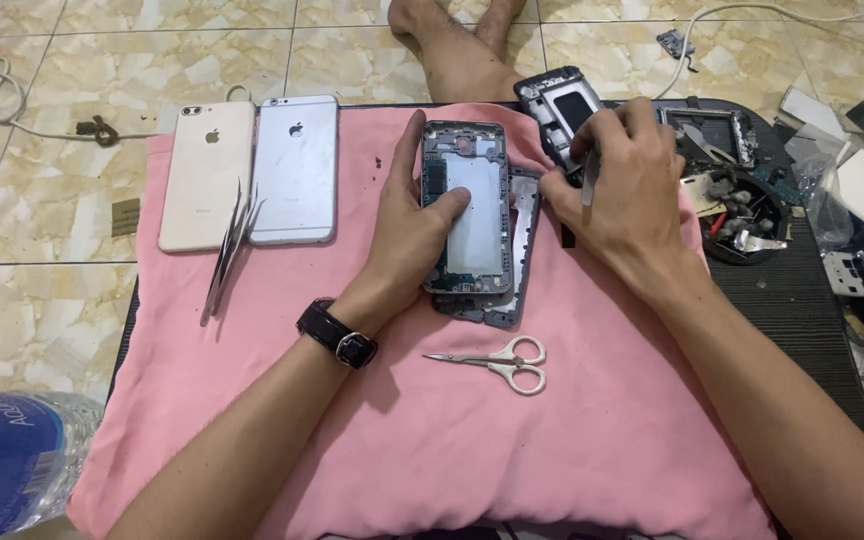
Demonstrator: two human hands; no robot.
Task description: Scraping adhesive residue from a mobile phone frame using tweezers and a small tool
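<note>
- Head view looks down on an opened phone frame (468,208), grey-edged with a pale metal plate inside, lying lengthwise on a pink cloth (432,440) near the middle of the scene.
- Under it, sticking out to the right and near side, lies a second grey phone shell (518,262), touching the first.
- Left hand (410,228) rests on the opened frame's left edge, fingers curled together around that edge and the thumb pressed flat on the pale plate; a black wristwatch (337,334) sits on that wrist.
- Right hand (624,190) is just right of the frame, fingers pinched together on a thin metal tool (588,180) that points down toward the cloth; its tip is hard to make out.
- Beyond the right hand, at the far edge of the cloth, a third dark phone frame (556,105) lies tilted, partly hidden by the fingers.
- Near the middle of the cloth lie small white-handled scissors (502,361), blades shut, pointing left.
- On the left part of the cloth lie two phones face down, a gold phone (206,175) and a silver phone (297,168), side by side, with metal tweezers (230,250) across their near edges.
- Right of the cloth a dark mat (802,310) carries a round dish of small parts (744,215) and scattered phone pieces.
- A clear water bottle (7,460) lies at the near left on the tiled floor (42,290).
</note>
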